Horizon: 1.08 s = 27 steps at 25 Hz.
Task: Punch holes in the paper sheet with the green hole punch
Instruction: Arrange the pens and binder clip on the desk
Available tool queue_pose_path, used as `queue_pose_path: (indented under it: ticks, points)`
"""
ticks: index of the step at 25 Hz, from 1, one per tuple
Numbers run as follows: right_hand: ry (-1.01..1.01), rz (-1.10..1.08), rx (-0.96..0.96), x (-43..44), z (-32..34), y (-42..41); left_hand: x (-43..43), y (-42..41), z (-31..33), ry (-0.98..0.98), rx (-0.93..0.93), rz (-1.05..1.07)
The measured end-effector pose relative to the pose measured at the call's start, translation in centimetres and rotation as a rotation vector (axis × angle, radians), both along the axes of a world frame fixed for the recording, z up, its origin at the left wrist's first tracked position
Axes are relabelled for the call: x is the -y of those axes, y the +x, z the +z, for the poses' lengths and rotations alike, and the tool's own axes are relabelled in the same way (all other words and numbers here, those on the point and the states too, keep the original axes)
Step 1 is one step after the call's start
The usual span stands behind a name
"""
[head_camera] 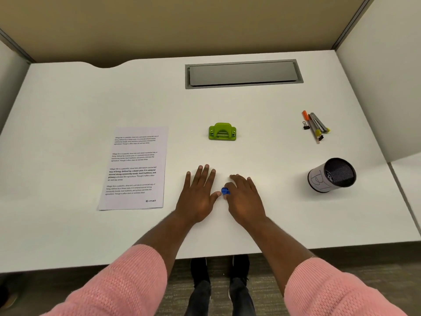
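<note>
Left hand (197,197): flat on the worktop (68,236), palm down, fingers spread and pointing away from the person, holding nothing. Forearm bare, pink knit sleeve (118,281) pushed up toward the elbow.

Right hand (245,199): also palm down on the worktop, fingers loosely extended and angled toward the left, gripping nothing. A small blue item (225,191) sits at the thumb, between the two hands; whether it is worn on the thumb or lies loose cannot be told. The two thumbs nearly meet there. Right forearm bare, matching pink sleeve (337,290).

Paper (134,167): lies flat to the left of the left hand, near it but apart, printed side up with four blocks of text and the word "E-mail" at its near right corner.

Punch (222,132): green, stands upright on its base beyond both hands, roughly in line with the gap between them, apart from hands and paper alike.

Far right: a cluster of markers and binder clips (315,127); nearer, a black mesh cup (332,174) with a white label, tilted.

Surface: white worktop with a grey cable hatch (243,74) set in the far side, closed. Beige partition (159,26) behind, pale panels on both sides. Dark shoes (218,270) on carpet below the near edge.
</note>
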State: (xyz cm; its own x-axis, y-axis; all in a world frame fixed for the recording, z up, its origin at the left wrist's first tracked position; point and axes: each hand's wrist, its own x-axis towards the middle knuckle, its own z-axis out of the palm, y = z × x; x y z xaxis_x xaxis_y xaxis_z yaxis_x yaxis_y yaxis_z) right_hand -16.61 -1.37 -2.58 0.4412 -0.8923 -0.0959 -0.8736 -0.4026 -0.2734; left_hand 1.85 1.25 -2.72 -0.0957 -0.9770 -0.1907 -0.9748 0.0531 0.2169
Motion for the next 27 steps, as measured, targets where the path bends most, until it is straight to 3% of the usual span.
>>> queue_pose_path:
  ticks: [6,16,27]
  points:
    - [-0.117,-0.095,0.12,2.4,2.0,-2.5,3.6,-2.9,0.7,-0.078,-0.047,-0.051]
    - [-0.222,-0.29,-0.019,12.6,4.5,-9.6,12.7,-12.3,0.4,0.017,-0.104,-0.18]
    - [-0.127,-0.388,-0.231,22.0,5.1,-16.2,20.3,-19.4,-2.1,0.039,-0.055,-0.301]
